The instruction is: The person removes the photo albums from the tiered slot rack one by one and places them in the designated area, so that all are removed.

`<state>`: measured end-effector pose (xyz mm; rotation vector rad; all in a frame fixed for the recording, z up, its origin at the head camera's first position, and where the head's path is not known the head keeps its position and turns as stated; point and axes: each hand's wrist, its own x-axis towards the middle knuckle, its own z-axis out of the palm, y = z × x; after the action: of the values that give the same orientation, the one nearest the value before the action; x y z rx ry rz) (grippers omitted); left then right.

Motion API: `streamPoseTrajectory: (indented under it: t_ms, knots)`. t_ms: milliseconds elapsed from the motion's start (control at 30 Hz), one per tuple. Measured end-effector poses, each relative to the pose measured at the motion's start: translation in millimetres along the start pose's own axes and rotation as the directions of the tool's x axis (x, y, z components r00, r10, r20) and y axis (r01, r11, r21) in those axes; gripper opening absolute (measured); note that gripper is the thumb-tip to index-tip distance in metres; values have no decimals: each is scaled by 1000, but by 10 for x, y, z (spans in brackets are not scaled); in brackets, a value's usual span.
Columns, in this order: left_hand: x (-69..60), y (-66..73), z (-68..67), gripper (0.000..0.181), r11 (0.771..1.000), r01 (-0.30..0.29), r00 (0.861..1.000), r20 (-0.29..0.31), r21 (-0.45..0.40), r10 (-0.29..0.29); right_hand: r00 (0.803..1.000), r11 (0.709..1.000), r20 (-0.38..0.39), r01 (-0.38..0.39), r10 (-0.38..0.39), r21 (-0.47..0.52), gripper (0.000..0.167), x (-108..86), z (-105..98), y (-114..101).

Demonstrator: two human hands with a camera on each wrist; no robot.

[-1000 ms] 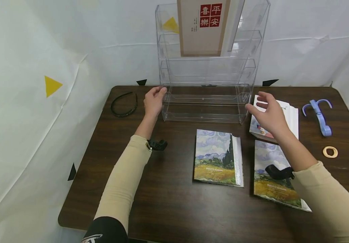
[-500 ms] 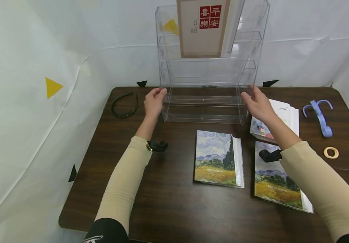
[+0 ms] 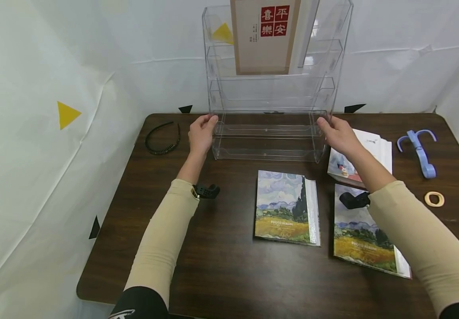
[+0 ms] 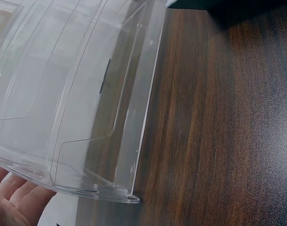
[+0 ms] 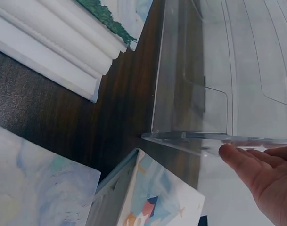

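Note:
A clear acrylic display rack (image 3: 267, 155) with several tiers stands at the table's back edge. A beige booklet (image 3: 263, 53) with red squares and characters rests in an upper tier. My left hand (image 3: 201, 135) touches the rack's left side panel; in the left wrist view its fingers (image 4: 32, 200) lie against the outside. My right hand (image 3: 341, 137) presses the opposite side panel, its thumb (image 5: 237, 157) touching the outer face in the right wrist view. A photo album (image 3: 281, 208) with a painted landscape cover lies flat in front of the rack.
On the right lie a second photo album (image 3: 362, 248), partly under my right forearm, and a thick white book (image 3: 374, 146) behind it. Farther right are a blue hook-shaped holder (image 3: 422, 159) and a tape roll (image 3: 434, 199). A black headband (image 3: 161, 150) lies at the left.
My right hand has moved left from above the white book to the rack's right side and now touches it. The left hand stays at the left side; the rack looks unmoved.

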<state>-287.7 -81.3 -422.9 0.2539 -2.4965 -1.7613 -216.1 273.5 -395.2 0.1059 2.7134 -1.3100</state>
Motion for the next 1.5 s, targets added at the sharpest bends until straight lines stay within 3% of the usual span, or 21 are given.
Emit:
streamPoseTrajectory:
  t_ms: [300, 467, 567, 633, 700, 767, 800, 900, 967, 1000, 1067, 1133, 1267, 1400, 1500]
  knots:
    - [32, -28, -4, 40, 1000, -6, 1000, 22, 0, 6, 995, 978, 44, -92, 85, 187, 74, 55, -20, 30]
    - [39, -59, -41, 46, 996, 5, 996, 87, -85, 3, 987, 952, 77, -156, 141, 264, 74, 43, -21, -60]
    - [12, -65, -65, 50, 997, -23, 994, 106, -68, 30, 982, 942, 88, -184, 165, 282, 73, 43, -20, -88]
    - [-12, -39, -77, 53, 997, -71, 995, 72, -29, 73, 981, 937, 92, -192, 172, 290, 73, 48, -21, -87]
    - [-34, 26, -86, 55, 990, -139, 990, 0, 21, 139, 980, 935, 95, -196, 176, 295, 73, 55, -17, -79]
    - [-29, 141, -90, 54, 974, -223, 970, -87, 36, 226, 979, 933, 100, -198, 175, 300, 74, 60, -16, -72]
    - [-15, 215, -91, 51, 960, -276, 952, -131, 37, 278, 980, 933, 102, -196, 173, 302, 75, 60, -18, -70]
    - [57, 486, -80, 41, 902, -430, 877, -225, 29, 425, 980, 930, 107, -194, 169, 313, 76, 54, -28, -76]
    - [112, 682, -59, 35, 854, -520, 826, -252, 4, 504, 980, 927, 109, -196, 169, 320, 75, 55, -33, -79]
    - [140, 777, -44, 33, 834, -552, 809, -253, -15, 531, 980, 925, 110, -194, 167, 325, 75, 58, -33, -81]
    - [185, 964, -4, 33, 808, -587, 793, -234, -49, 562, 980, 923, 112, -194, 165, 332, 75, 65, -34, -78]
    - [226, 1128, 42, 37, 805, -590, 799, -188, -61, 571, 980, 921, 112, -193, 164, 338, 73, 75, -29, -81]
    - [312, 1389, 145, 51, 822, -569, 820, -99, -28, 564, 979, 920, 112, -196, 168, 339, 72, 71, -36, -93]
    - [373, 1558, 243, 58, 819, -573, 817, -66, 20, 573, 978, 916, 112, -202, 173, 348, 73, 58, -43, -87]
    - [403, 1627, 315, 57, 832, -555, 831, -47, 11, 555, 978, 912, 113, -206, 177, 355, 74, 58, -32, -77]
